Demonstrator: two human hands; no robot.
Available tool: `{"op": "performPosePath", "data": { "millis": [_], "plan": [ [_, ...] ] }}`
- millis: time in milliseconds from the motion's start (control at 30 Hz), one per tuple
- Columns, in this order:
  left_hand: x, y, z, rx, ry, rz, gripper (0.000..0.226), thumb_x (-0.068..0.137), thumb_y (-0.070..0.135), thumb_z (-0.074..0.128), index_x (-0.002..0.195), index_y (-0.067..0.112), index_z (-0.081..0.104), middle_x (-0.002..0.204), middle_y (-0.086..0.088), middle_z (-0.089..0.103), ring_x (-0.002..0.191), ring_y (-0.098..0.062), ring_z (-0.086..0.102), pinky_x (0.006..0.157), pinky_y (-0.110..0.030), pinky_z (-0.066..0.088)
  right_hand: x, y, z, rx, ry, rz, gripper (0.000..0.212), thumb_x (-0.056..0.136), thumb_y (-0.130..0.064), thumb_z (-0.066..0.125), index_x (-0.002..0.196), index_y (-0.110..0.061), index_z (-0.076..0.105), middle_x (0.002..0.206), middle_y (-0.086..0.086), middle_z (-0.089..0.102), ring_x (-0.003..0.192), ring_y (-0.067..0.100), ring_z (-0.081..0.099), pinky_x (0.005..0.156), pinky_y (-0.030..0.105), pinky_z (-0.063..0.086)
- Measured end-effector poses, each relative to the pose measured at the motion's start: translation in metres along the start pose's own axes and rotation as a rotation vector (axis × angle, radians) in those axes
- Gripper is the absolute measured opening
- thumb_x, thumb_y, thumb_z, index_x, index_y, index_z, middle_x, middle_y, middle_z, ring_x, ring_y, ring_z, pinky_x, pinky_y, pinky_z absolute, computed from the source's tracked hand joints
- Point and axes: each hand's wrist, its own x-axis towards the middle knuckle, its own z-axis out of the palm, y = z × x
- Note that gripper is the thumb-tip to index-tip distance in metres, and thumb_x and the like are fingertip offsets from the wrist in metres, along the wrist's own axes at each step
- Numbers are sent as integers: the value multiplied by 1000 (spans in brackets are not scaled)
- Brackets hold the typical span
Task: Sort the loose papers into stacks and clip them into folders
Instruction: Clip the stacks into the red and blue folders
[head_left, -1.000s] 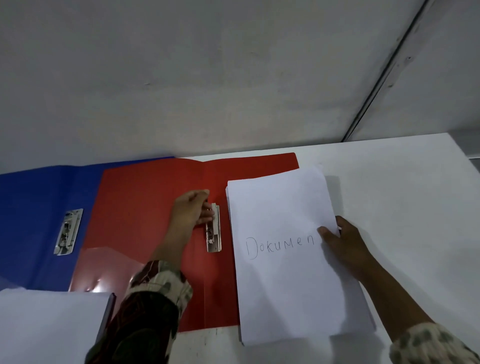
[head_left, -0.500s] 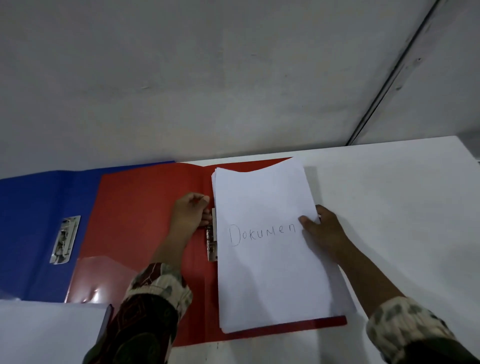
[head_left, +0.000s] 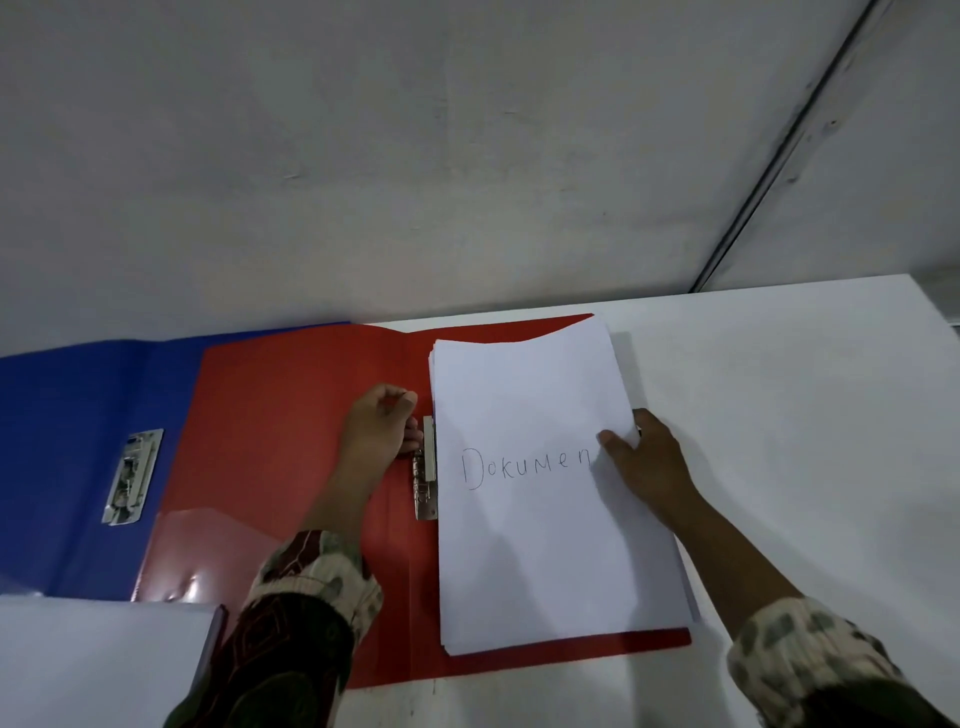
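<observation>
An open red folder lies flat on the white table. A white paper stack marked "Dokumen" rests on the folder's right half, its left edge against the metal clip near the spine. My left hand grips the upper part of that clip with curled fingers. My right hand holds the stack's right edge, thumb on top of the sheets.
An open blue folder with its own metal clip lies to the left, partly under the red one. More white paper fills the bottom left corner. A grey wall rises behind the table.
The paper stack has slid left onto the folder's right half, up to the clip. My right hand moved left with it. My left hand stayed at the clip.
</observation>
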Motion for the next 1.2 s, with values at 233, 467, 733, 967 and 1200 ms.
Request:
{"op": "performPosePath", "data": {
  "millis": [233,467,733,967,1200],
  "plan": [
    [-6,3,1,8,-24,24,18,92,11,51,75,17,51,61,-7,51,34,0,52,39,-13,46,-4,-8,4,182,-71,5,33,92,-12,54,124,-3,53,119,11,61,110,27,57,87,23,39],
    [-12,0,-2,112,-72,145,22,94,9,47,74,19,49,61,-4,50,40,-1,51,45,-12,44,2,-7,4,230,-72,13,25,92,-13,54,116,-3,57,101,5,60,88,18,54,57,3,42],
    [-18,-6,-4,182,-71,232,27,93,6,48,73,25,50,49,8,56,40,2,49,54,-21,42,-2,-21,16,-244,-43,-6,46,97,-33,43,129,-1,36,121,19,57,110,35,55,86,33,41],
    [-31,-9,-6,150,-46,252,24,97,17,42,74,23,49,62,-1,54,45,3,51,52,-15,41,-9,-22,28,-404,42,-29,70,95,-43,41,147,-9,9,146,13,32,124,32,47,95,38,43],
    [-50,-7,-6,113,10,229,29,97,19,42,71,19,54,63,1,56,54,-9,51,53,-19,40,-12,-18,31,-540,71,-77,91,87,-50,54,148,-5,4,144,15,29,130,30,35,96,38,41]
  ]
}}
